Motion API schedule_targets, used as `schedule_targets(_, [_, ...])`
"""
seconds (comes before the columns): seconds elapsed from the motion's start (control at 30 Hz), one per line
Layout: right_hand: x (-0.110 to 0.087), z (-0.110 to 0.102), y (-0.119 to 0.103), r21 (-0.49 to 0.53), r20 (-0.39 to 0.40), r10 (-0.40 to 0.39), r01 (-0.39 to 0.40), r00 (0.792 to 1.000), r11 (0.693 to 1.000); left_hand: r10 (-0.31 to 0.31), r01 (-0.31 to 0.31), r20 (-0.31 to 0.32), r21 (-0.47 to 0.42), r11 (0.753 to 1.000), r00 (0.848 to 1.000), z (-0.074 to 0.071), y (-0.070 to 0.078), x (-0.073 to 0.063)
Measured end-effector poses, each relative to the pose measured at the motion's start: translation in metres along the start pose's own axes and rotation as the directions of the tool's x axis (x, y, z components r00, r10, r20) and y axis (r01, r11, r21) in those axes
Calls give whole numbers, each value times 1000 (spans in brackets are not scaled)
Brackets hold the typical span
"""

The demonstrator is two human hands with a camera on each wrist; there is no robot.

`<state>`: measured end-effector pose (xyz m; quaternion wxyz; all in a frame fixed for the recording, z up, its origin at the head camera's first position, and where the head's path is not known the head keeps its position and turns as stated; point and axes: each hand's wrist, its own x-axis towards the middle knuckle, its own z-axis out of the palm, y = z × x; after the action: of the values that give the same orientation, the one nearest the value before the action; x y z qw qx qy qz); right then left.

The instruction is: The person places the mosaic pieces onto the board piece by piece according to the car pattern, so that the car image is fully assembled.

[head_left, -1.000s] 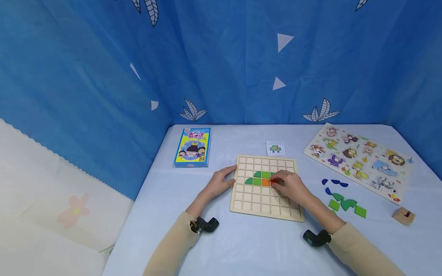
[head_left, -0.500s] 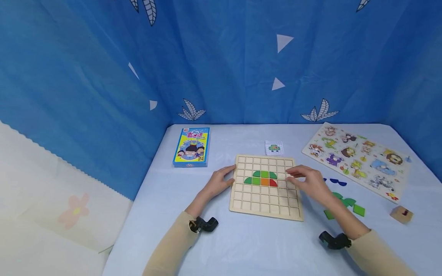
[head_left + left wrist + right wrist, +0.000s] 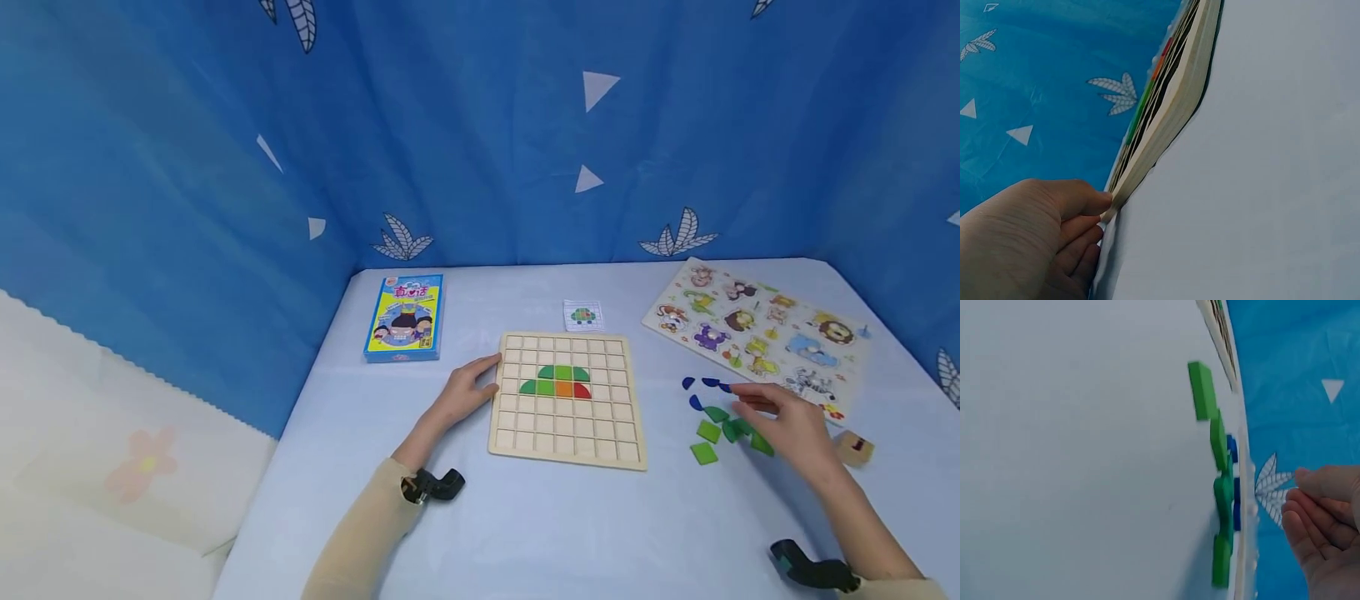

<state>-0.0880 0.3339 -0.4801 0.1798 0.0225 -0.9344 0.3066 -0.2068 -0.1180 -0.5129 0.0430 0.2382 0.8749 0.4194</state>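
Observation:
At the left edge of the wooden grid board [image 3: 555,442], my left hand [image 3: 463,394] rests its thumb and fingertips against the rim, as the left wrist view also shows. Set in the board are several green pieces [image 3: 546,388], an orange square [image 3: 563,389] and a red rounded piece [image 3: 582,390]. My right hand [image 3: 791,427] hovers over the loose pieces at the right, fingers loosely bent, with nothing visible between them. Below and beside it lie small blue half-round pieces [image 3: 695,402], green rounded pieces [image 3: 716,414] and light green squares [image 3: 704,453].
A small pattern card [image 3: 583,316] lies behind the board. A blue and yellow box [image 3: 404,318] stands at the back left. An animal peg puzzle [image 3: 757,333] covers the back right, and a wooden block [image 3: 854,448] sits beyond my right hand.
The red piece now lies in the board beside the orange square. My right hand let it go and moved right, over the loose pieces. My left hand stays at the board's edge.

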Motion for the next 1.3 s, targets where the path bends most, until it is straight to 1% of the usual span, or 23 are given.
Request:
schedule_targets(0.07, [-3, -7, -4, -11, 10, 16, -16, 1000, 1000, -3, 3, -15, 0, 1000, 1000, -1, -1, 0])
schedule_targets(0.17, [-7, -10, 0, -54, 42, 62, -59, 997, 997, -1, 1, -29, -7, 1000, 1000, -2, -1, 0])
schedule_targets(0.33, [-19, -10, 14, -83, 98, 84, -76, 992, 994, -12, 13, 8, -20, 1000, 1000, 2, 0, 1])
schedule_targets(0.4, [-22, -8, 17, -88, 126, 82, -71, 989, 994, -21, 21, 9, -29, 999, 1000, 3, 1, 1])
schedule_targets(0.47, [-23, -6, 18, -97, 137, 76, -63, 988, 993, -26, 26, 7, -34, 999, 1000, 3, 2, 0])
schedule_targets(0.57, [-24, -4, 17, -102, 125, 52, -39, 991, 994, -16, 16, -3, -25, 1000, 1000, 3, 2, -1])
schedule_targets(0.77, [-22, 1, 19, -128, 71, 1, 9, 997, 992, 13, -13, -11, -2, 1000, 1000, 2, 1, 0])
schedule_targets(0.93, [-20, 6, 19, -133, 11, -51, 52, 999, 990, 13, -13, -6, -13, 1000, 1000, 2, 2, -1])
schedule_targets(1.0, [-19, 7, 19, -121, 5, -49, 49, 999, 991, 16, -16, -1, -11, 1000, 1000, 2, 2, 0])
schedule_targets(1.17, [-19, 9, 17, -100, 27, -17, 19, 999, 995, 16, -16, 2, 2, 1000, 1000, 2, 2, 1])
schedule_targets(1.3, [-18, 13, 17, -109, 1, -27, 27, 1000, 994, 6, -6, 0, 0, 1000, 1000, 2, 1, 0])
